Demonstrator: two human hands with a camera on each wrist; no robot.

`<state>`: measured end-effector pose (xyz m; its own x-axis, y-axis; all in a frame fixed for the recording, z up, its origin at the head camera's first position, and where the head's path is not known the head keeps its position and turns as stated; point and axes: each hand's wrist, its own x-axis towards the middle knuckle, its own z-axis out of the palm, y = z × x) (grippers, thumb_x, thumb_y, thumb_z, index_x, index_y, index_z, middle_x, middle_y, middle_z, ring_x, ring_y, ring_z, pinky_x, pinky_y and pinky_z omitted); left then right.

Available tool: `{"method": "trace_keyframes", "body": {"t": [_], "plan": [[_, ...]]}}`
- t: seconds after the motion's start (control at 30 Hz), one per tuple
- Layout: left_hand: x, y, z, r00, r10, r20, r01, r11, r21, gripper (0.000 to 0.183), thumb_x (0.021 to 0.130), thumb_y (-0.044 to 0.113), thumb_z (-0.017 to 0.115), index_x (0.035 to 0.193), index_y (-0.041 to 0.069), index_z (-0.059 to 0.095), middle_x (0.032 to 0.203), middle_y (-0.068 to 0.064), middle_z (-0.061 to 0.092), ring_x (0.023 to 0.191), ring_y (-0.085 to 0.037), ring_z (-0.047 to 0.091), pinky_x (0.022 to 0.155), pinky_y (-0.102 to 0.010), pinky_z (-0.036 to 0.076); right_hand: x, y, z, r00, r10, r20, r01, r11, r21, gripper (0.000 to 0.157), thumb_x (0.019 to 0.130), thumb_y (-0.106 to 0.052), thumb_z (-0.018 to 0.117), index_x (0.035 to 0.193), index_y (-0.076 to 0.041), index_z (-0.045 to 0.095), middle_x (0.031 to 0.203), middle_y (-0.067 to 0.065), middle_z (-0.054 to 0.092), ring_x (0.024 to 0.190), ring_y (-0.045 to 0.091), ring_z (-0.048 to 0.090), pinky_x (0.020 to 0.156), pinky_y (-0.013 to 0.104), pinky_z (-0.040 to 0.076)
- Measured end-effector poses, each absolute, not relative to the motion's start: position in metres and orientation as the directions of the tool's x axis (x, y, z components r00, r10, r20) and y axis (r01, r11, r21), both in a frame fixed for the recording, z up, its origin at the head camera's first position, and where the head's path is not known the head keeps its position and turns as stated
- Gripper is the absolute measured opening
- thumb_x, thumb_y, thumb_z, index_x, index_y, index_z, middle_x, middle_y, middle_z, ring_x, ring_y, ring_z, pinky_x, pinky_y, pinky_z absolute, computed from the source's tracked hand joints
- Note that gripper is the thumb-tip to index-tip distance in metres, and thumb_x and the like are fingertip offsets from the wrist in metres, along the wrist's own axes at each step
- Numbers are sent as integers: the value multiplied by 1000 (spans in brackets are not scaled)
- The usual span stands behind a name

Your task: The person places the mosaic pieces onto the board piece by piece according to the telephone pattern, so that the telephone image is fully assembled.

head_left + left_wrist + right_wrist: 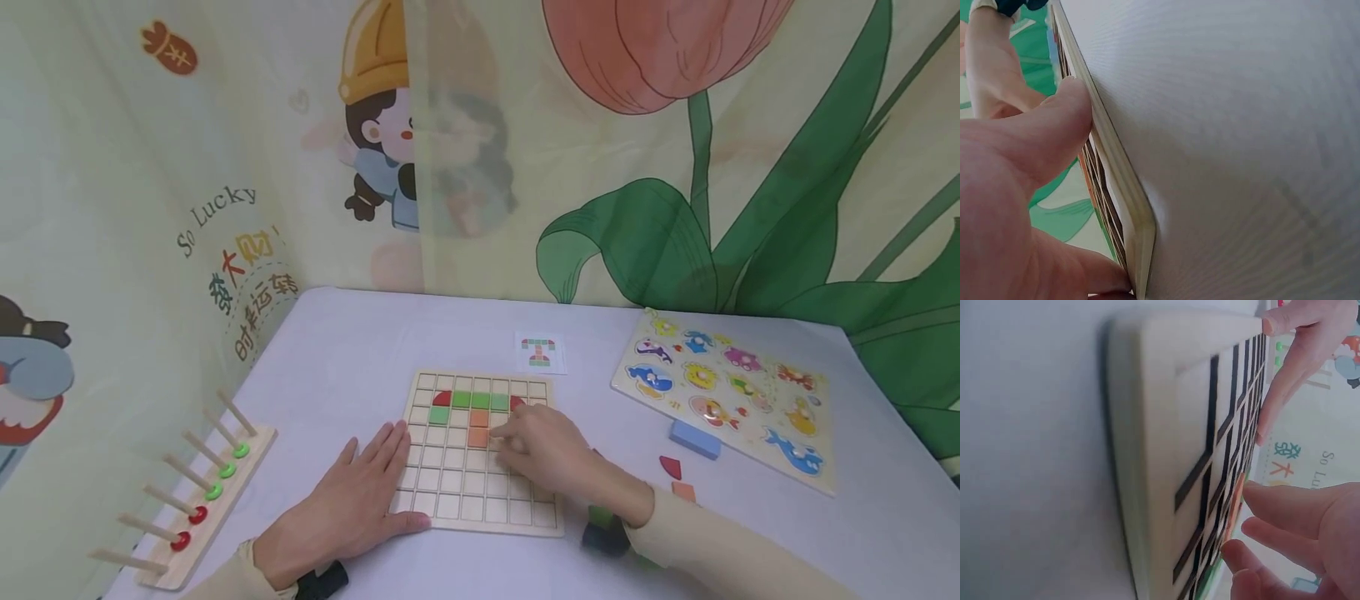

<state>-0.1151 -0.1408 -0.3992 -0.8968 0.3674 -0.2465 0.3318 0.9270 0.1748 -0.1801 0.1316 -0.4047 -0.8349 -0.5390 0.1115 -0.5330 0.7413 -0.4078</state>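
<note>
A wooden grid board (450, 504) lies on the table with coloured pieces set in its upper cells. A row of green squares (480, 400) runs between two red quarter-round pieces (442, 398). Below the row sit a green square at the left and two orange squares (477, 437), one above the other. My left hand (360, 492) rests at the board's left edge, fingers straight and thumb (1063, 119) against the front edge. My right hand (543, 446) reaches over the board's right side. Its fingertips (1230, 549) are right at the orange pieces, with nothing visible held between them.
A small pattern card (539, 353) lies behind the board. At the right are an animal puzzle board (723, 392), a blue block (694, 439) and loose red (671, 467) and orange pieces (683, 492). A wooden peg stand (217, 517) with red and green rings stands left.
</note>
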Motion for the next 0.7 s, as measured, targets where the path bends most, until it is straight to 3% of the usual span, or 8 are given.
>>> {"method": "trace_keyframes", "body": {"t": [0.13, 0.33, 0.7], "plan": [[-116, -141, -399, -897, 367, -244, 331, 927, 176, 110, 88, 74, 59, 160, -3, 27, 171, -20, 21, 160, -37, 19, 121, -68, 23, -169, 145, -396, -869, -489, 76, -469, 764, -443, 30, 86, -22, 82, 116, -16, 80, 100, -6, 78, 90, 9, 63, 71, 24, 48], [-115, -141, -399, -897, 373, -238, 339, 925, 175, 109, 89, 73, 59, 160, -4, 27, 171, -20, 21, 159, -37, 20, 121, -68, 24, -155, 174, -385, -932, -361, 34, -328, 800, -503, 32, 87, -22, 82, 118, -19, 79, 101, -5, 73, 83, 10, 58, 66, 21, 48], [-116, -141, -397, -896, 372, -242, 335, 925, 182, 108, 90, 72, 60, 159, -5, 27, 171, -21, 20, 159, -38, 19, 121, -68, 23, -131, 252, -384, -989, -146, -19, -125, 900, -417, 35, 85, -29, 84, 119, -21, 79, 101, -4, 72, 84, 13, 56, 64, 20, 47]]}}
